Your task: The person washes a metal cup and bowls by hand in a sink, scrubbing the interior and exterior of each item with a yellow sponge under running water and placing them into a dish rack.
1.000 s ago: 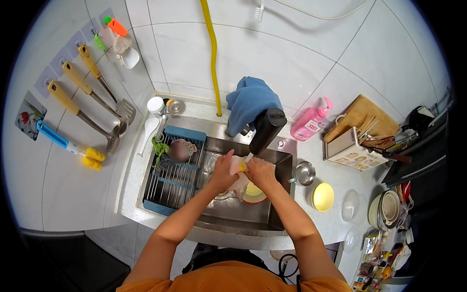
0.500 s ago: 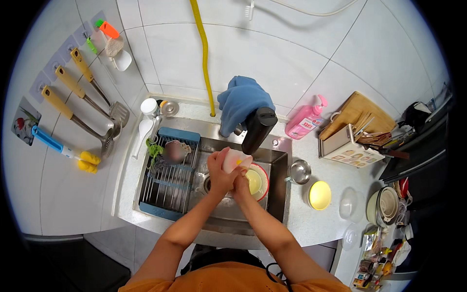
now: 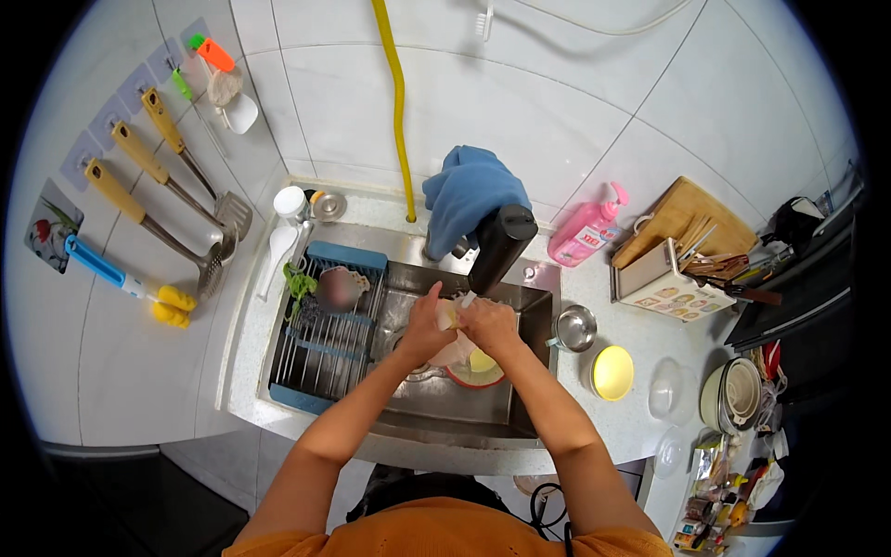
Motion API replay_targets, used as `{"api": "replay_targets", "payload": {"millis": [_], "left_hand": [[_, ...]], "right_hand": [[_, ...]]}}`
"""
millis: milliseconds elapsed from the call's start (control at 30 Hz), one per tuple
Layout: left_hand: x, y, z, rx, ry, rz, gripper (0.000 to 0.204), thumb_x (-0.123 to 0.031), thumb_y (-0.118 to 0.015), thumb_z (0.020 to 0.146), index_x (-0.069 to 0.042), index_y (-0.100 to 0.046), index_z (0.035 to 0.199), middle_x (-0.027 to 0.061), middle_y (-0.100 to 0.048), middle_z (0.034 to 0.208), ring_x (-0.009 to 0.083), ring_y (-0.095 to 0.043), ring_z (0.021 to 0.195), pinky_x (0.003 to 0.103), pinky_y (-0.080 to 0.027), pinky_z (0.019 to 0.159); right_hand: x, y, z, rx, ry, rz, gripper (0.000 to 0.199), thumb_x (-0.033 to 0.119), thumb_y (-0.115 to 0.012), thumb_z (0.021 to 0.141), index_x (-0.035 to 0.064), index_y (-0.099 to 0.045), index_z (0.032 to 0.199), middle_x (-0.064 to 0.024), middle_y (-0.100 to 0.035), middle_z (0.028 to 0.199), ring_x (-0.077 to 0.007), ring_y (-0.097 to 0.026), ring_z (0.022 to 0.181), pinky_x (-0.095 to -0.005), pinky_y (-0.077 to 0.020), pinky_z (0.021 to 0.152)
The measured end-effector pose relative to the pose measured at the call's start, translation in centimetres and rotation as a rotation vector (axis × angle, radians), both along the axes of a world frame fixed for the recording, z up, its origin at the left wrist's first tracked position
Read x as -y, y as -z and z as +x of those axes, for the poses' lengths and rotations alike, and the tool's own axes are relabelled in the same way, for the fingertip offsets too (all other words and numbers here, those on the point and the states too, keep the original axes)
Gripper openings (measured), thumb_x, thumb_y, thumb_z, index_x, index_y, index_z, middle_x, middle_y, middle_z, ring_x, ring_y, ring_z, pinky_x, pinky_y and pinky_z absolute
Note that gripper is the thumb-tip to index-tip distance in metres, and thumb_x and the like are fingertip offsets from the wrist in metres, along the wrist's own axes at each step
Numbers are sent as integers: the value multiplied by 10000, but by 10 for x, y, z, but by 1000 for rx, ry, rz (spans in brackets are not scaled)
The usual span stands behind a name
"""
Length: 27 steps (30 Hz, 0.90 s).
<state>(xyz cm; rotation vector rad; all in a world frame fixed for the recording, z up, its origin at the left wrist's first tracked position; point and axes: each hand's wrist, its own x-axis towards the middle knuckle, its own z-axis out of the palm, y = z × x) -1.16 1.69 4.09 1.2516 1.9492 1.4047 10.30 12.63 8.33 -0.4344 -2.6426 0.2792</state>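
Observation:
Both hands are close together over the sink [image 3: 445,422], under the black faucet head [image 3: 501,243]. My left hand [image 3: 427,332] closes on a pale, pinkish, translucent thing [image 3: 452,352], its kind hidden by the fingers. My right hand [image 3: 492,327] is curled at the other side of it, fingers bent. A small whitish piece shows between the fingertips. Below the hands, a red-rimmed bowl [image 3: 458,378] stands in the sink with a yellow bowl [image 3: 481,362] in it, both partly covered.
A blue-ended drying rack [image 3: 320,353] spans the sink's left side, holding leafy greens [image 3: 299,283] and a blurred round item. A blue cloth [image 3: 473,190] drapes the faucet. At right stand a pink pump bottle [image 3: 587,230], metal cup [image 3: 574,329], yellow bowl [image 3: 613,373] and chopstick holder [image 3: 670,283].
My right hand has moved up and right, level with the left. The pinkish thing has been turned and lowered, now mostly hidden by my hands. The view has shifted slightly.

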Motion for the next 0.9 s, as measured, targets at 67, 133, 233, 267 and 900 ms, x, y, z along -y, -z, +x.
{"api": "replay_targets", "payload": {"millis": [67, 133, 233, 267, 900], "left_hand": [[-1, -3, 3, -1, -54, 31, 788, -99, -658, 579, -49, -327, 1293, 192, -456, 1057, 326, -430, 1004, 387, -332, 911], [0, -7, 3, 52, -99, 84, 719, -73, -641, 586, -53, -386, 1257, 182, -456, 1038, 315, -436, 994, 374, -349, 895], [1, -14, 4, 149, -160, 188, 646, -32, -616, 593, -57, -444, 1215, 160, -457, 1022, 295, -437, 999, 355, -359, 891], [-3, -21, 9, 145, -183, 221, 640, -22, -614, 593, -58, -452, 1210, 148, -459, 1016, 283, -437, 1003, 351, -355, 902], [12, 8, 5, 1430, 84, 328, 411, -266, -569, 843, -40, -447, 1163, 102, -550, 1085, 204, -550, 992, 335, -464, 844]], "right_hand": [[4, 4, -3, -38, 124, -68, 190, 197, -671, 662, 69, -560, 748, -96, -580, 694, -307, -594, 639, -375, -476, 552], [10, 15, -7, -79, 311, -138, 186, 191, -669, 675, 58, -574, 765, -92, -602, 727, -263, -607, 642, -343, -473, 539], [19, 42, -10, -366, 562, -822, 186, 196, -640, 718, 53, -578, 818, -78, -626, 787, -174, -608, 696, -292, -467, 589], [25, 47, -9, -405, 597, -1006, 215, 214, -645, 727, 43, -582, 841, -74, -625, 794, -156, -599, 696, -280, -460, 595], [10, -49, 22, 117, -146, -172, 489, 251, -709, 617, 134, -547, 1063, -100, -535, 996, -291, -522, 959, -351, -438, 804]]}}
